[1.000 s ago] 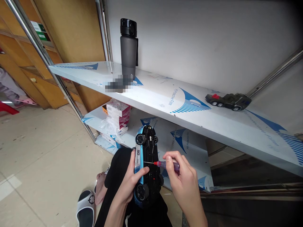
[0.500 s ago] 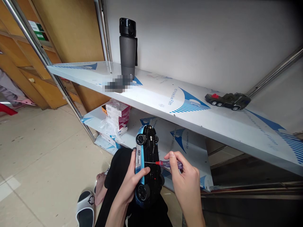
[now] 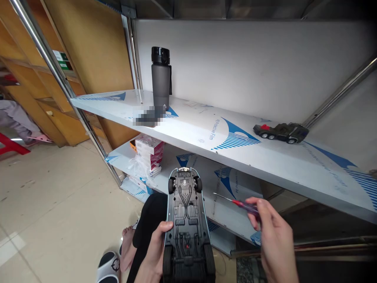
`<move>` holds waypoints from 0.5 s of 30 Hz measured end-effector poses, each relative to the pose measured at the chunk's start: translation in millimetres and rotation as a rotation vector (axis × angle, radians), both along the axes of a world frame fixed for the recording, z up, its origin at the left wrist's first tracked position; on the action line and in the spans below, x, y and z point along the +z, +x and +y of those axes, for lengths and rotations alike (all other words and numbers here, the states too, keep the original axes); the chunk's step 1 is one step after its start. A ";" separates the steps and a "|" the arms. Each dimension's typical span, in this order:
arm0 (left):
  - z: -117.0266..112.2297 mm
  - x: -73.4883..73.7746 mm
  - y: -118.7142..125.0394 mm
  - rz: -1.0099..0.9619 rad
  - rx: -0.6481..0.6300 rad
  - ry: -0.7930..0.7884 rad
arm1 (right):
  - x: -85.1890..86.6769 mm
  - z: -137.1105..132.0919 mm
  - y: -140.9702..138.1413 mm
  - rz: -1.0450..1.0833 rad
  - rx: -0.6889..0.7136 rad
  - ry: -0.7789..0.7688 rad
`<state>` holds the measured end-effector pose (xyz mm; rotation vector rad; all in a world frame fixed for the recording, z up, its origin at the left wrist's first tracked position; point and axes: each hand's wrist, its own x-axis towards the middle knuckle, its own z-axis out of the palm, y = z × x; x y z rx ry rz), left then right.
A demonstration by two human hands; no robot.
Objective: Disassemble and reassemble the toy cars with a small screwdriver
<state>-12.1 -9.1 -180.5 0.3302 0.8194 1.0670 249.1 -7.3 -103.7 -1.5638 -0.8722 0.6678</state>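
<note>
Toy car: our toy sports car [image 3: 187, 214] sits upside down in front of the lower shelf [image 3: 226, 222], its black underside facing up and its far wheels in view; the frame cuts off its near end.
Left hand: our left hand [image 3: 154, 249] is curled closed around the car's left edge, gripping the body midway along its length.
Right hand: our right hand [image 3: 275, 236] is well clear of the car, its fingers [image 3: 256, 208] pinched around the handle of a slim screwdriver [image 3: 246, 205], whose bare shaft points back toward the car without touching it.
Handling: the car looks stiff and fairly light, probably moulded plastic, though we cannot judge its weight from this view. Its smooth sides may slip, so we judge the mid-body the safest hold, away from the small wheels and thin ribs.
Around us: a grey water bottle [image 3: 160, 78] and a dark toy truck [image 3: 279, 133] stand on the upper shelf [image 3: 235, 157], and a stack of boxes [image 3: 149, 151] sits on the lower one.
</note>
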 end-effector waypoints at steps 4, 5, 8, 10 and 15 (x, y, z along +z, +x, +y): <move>-7.2 11.9 -3.6 0.166 0.029 0.082 | -18.1 -14.6 21.6 0.228 -0.155 0.053; -7.0 20.9 -4.0 0.205 0.018 0.100 | -26.0 -20.0 24.1 0.258 -0.164 0.035; -5.2 54.1 -5.9 0.297 -0.058 0.101 | -59.1 -40.0 33.2 0.306 -0.158 -0.143; -6.4 70.3 -8.5 0.285 -0.109 0.110 | -85.0 -55.9 44.1 0.327 -0.184 -0.262; -18.7 67.5 -13.2 0.184 -0.154 0.165 | -130.8 -91.0 80.8 0.407 -0.244 -0.326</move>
